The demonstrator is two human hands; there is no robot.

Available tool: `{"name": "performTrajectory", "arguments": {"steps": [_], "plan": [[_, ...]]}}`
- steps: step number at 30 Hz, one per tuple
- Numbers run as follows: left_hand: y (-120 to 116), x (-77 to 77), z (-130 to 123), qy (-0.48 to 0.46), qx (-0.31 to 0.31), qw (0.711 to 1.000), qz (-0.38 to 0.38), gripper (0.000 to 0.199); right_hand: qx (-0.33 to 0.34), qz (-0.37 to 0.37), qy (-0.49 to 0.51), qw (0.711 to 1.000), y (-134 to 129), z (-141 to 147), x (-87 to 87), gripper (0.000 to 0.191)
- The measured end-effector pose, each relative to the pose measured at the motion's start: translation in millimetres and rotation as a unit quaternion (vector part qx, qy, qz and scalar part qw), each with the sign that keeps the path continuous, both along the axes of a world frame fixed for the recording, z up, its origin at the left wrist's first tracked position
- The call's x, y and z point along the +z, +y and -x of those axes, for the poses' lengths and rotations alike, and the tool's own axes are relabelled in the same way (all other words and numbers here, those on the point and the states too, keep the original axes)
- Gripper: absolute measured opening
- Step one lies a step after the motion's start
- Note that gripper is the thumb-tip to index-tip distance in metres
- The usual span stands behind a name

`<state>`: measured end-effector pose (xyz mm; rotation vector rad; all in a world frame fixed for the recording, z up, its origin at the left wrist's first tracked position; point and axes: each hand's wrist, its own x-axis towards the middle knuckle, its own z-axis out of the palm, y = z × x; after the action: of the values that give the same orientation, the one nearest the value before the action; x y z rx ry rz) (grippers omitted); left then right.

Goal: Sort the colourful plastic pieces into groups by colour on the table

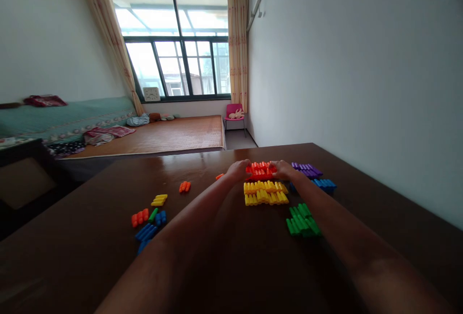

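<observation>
Far out on the brown table, my left hand (239, 170) and my right hand (284, 169) press on the two ends of a stack of red-orange plastic sticks (259, 171). The fingers of both hands curl in at the stack's ends, partly hidden. Just nearer to me lies a block of yellow sticks (264, 193) in rows. Green sticks (304, 221) are piled beside my right forearm, which covers part of them. Beyond that forearm are purple sticks (306, 169) and blue sticks (325, 185), the blue ones partly covered.
Left of my left forearm lie small groups: orange sticks (184, 186), yellow sticks (159, 200), red-orange sticks (140, 218), a green stick (153, 215) and blue sticks (146, 232). The table (202, 275) runs close to the right wall. Behind it stand a bed (181, 133) and a pink chair (234, 111).
</observation>
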<state>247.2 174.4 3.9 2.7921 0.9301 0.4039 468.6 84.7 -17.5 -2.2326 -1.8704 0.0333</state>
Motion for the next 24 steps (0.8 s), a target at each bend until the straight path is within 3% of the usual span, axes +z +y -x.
{"name": "performTrajectory", "arguments": {"steps": [8,13,17,24], "plan": [[-4,-10.4,-37,0.004,-0.013,1.000,-0.011,0.041,0.007,-0.043,0.003,0.999,-2,1,5.1,0.023],[-1,-7.2,-21,-0.036,-0.012,0.999,-0.004,0.048,0.000,-0.083,0.011,0.997,-14,16,23.6,0.022],[16,7.9,41,-0.075,0.030,0.997,-0.006,0.039,0.035,-0.098,0.023,0.994,-21,41,37.5,0.021],[45,34.8,234,-0.043,0.203,0.978,0.028,0.036,0.144,-0.079,0.031,0.986,1,121,39.6,0.020]]}}
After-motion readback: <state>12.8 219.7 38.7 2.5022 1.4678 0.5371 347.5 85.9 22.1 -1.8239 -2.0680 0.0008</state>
